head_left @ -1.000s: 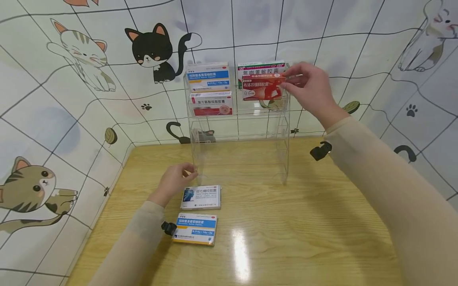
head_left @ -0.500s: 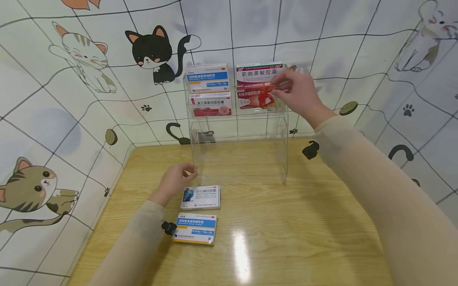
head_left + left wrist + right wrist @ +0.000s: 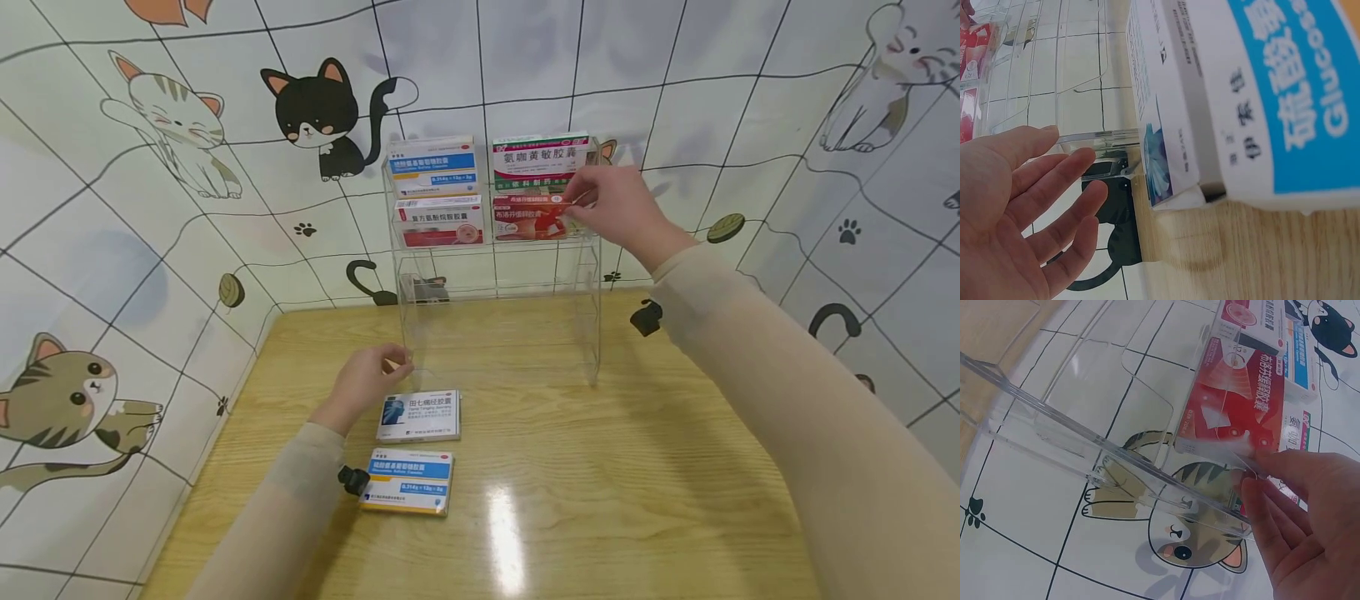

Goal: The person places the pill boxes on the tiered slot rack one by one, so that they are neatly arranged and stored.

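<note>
My right hand (image 3: pixel 615 204) pinches the right end of a red medicine box (image 3: pixel 525 218), which stands in the right half of a clear acrylic display rack's (image 3: pixel 501 292) second tier. In the right wrist view, thumb and finger are at the corner of the red box (image 3: pixel 1235 400). My left hand (image 3: pixel 365 383) is at the rack's lower left front, thumb and forefinger on either side of its clear edge in the left wrist view, the other fingers loosely extended. Close below it lies a white medicine box (image 3: pixel 420 417), with a blue-and-white box (image 3: pixel 408 481) nearer me.
On the top tier stand another blue-and-white box (image 3: pixel 432 169) and a green-and-white box (image 3: pixel 536 162). A white-and-red box (image 3: pixel 441 223) sits left of the red one. The rack stands on a wooden table (image 3: pixel 600 483) against a cat-patterned wall covering (image 3: pixel 697 125).
My right hand has brought the red medicine box down and slightly left, from in front of the green-and-white box into the second tier. The left hand stays in place.
</note>
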Tool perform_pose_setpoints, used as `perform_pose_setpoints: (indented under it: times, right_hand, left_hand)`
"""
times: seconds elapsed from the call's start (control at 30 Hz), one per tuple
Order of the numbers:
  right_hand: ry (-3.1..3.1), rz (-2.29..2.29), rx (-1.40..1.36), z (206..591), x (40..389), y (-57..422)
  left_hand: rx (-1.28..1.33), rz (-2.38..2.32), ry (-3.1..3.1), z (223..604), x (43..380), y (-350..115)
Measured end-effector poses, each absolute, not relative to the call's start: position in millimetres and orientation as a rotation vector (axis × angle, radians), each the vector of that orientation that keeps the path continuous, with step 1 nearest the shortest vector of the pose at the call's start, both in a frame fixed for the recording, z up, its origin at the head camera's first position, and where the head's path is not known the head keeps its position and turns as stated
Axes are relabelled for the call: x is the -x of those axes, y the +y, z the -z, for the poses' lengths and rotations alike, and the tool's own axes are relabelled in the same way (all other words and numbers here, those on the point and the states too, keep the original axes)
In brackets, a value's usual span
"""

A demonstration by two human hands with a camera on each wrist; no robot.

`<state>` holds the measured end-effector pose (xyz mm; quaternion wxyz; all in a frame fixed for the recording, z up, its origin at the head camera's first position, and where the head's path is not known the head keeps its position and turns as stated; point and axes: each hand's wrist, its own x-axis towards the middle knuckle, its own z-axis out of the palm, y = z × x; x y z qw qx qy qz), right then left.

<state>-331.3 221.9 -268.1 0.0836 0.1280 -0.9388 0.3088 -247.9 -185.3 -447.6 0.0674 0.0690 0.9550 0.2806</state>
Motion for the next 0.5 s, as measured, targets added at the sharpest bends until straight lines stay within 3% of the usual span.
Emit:
perform_pose_setpoints:
  times: [0.3,0.5]
  right_hand:
    - [-2.786,-0.782,-0.402,272.5,327.7,216.6]
    - [-2.526,-0.734,-0.555,291.4,301.3,197.0]
  left_hand:
    - [-0.228,-0.835,2.881,450.6,248.6,-187.4]
    - [-0.245,-0.845,2.886,449.2,249.9,-187.2]
